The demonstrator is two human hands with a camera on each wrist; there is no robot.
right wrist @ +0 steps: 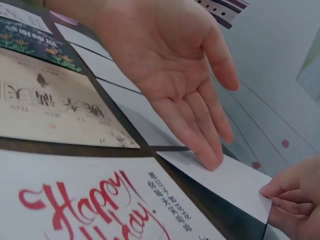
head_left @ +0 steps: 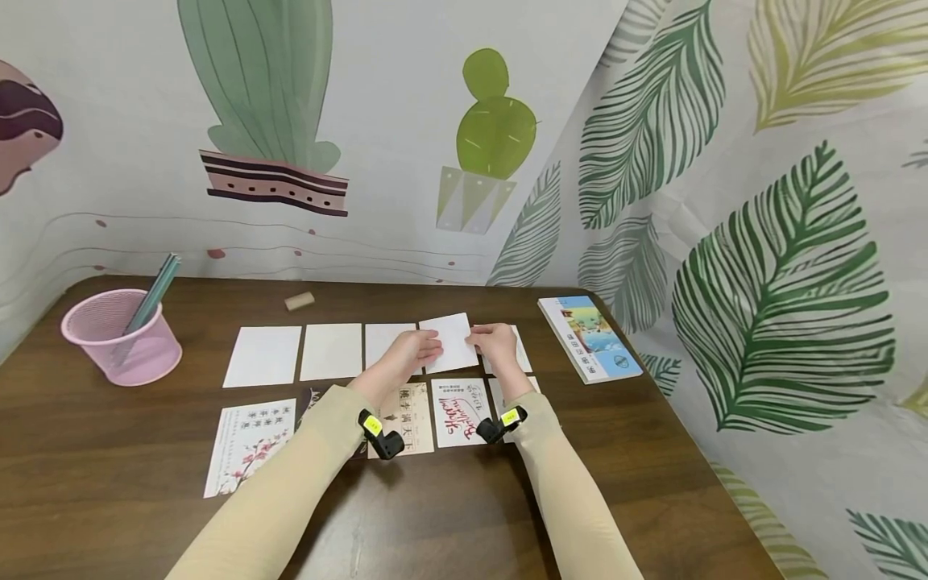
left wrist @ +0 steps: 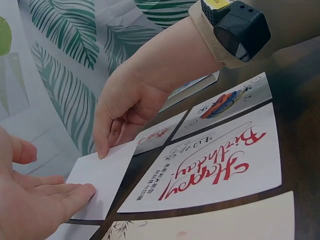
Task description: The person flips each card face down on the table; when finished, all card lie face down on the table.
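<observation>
While the flat left hand [head_left: 416,348] touches its edge, the right hand [head_left: 495,342] pinches the white card [head_left: 449,342].

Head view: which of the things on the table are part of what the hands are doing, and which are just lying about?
In use:
- blank white card, held at its edges by the left hand and right hand
- the row of blank cards
- the printed cards, such as the Happy Birthday card

Lying about:
- pink basket with pencils
- booklet
- cork
</observation>
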